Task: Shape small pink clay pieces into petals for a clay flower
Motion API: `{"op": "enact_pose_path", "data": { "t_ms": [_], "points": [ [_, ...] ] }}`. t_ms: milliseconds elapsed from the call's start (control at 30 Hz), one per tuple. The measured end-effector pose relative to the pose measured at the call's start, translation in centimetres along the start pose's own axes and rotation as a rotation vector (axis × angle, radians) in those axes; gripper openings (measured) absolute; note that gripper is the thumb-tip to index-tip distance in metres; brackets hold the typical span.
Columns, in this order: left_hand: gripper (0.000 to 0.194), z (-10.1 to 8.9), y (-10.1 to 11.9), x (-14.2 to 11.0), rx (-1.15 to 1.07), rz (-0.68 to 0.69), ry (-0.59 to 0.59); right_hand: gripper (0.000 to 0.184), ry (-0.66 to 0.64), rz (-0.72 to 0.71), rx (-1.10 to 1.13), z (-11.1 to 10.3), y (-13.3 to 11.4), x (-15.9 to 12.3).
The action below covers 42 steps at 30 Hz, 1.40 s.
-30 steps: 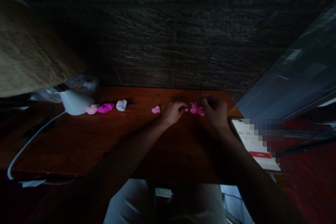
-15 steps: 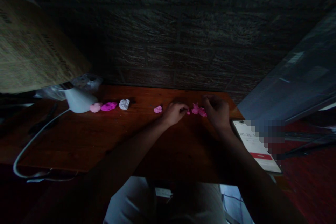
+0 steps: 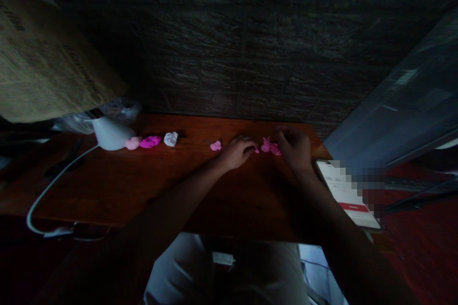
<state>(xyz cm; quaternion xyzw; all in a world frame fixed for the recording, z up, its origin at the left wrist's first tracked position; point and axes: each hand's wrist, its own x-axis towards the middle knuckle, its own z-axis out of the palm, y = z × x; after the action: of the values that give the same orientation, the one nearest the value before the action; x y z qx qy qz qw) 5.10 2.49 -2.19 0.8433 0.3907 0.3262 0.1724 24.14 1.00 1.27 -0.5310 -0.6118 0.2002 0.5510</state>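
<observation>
two bare hands on either side of a pink figure (image 3: 271, 146), the landmark for all places given here, on a brown wooden table (image 3: 222, 200). the figure lies between the hands, its long axis running roughly left to right, the right end slightly nearer the person. the left hand (image 3: 239, 152) is just left of it, thumb and forefinger curved towards each other at a small pink bit (image 3: 256, 150); whether they pinch this bit or only touch it cannot be told. the bit sits between those fingertips and the figure's left end, apart from the figure by a narrow gap. the right hand (image 3: 295, 147) is the nearer, its edge meeting the figure's right end in this view; contact is uncertain. its fingers are curled in towards the thumb, and shadow hides whether anything is gripped. left of the figure, beyond the left hand, lie a pink lump (image 3: 215, 146), then, well apart, a white lump (image 3: 171, 139), a magenta lump (image 3: 150, 141) and a pale pink lump (image 3: 132, 143) beside a lamp base (image 3: 110, 134). right of the figure, past the right hand, lies a phone (image 3: 343, 186). no object blocks the gap between bit and figure.
</observation>
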Motion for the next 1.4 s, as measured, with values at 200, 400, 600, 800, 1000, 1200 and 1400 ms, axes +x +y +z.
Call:
{"op": "enact_pose_path", "data": {
  "t_ms": [200, 400, 600, 800, 1000, 1200, 1400],
  "points": [
    [0.028, -0.1, 0.1, 0.0, 0.047, 0.041, -0.045, 0.033, -0.002, 0.006, -0.010, 0.0, 0.3, 0.1],
    [0.027, -0.1, -0.2, -0.2, 0.077, 0.032, -0.033, 0.032, 0.004, -0.006, -0.019, -0.2, 0.2, 0.3],
    [0.033, -0.1, -0.5, 0.0, 0.093, 0.110, -0.067, 0.033, 0.042, -0.001, -0.077, -0.5, 0.3, 0.5],
    [0.032, 0.0, -0.7, -0.1, 0.090, 0.127, -0.037, 0.035, 0.037, 0.011, -0.100, -0.5, 0.7, 0.6],
    [0.031, 0.3, -1.0, 0.0, 0.097, 0.150, -0.037, 0.036, 0.025, 0.011, -0.104, -0.5, 1.1, 0.7],
    [0.029, 0.2, -1.2, 0.0, 0.102, 0.142, -0.042, 0.035, 0.043, 0.017, -0.102, -0.6, 1.1, 0.8],
    [0.026, 0.3, -1.1, 0.0, 0.092, 0.154, -0.032, 0.037, 0.028, 0.038, -0.097, -0.6, 1.1, 0.7]
  ]
}}
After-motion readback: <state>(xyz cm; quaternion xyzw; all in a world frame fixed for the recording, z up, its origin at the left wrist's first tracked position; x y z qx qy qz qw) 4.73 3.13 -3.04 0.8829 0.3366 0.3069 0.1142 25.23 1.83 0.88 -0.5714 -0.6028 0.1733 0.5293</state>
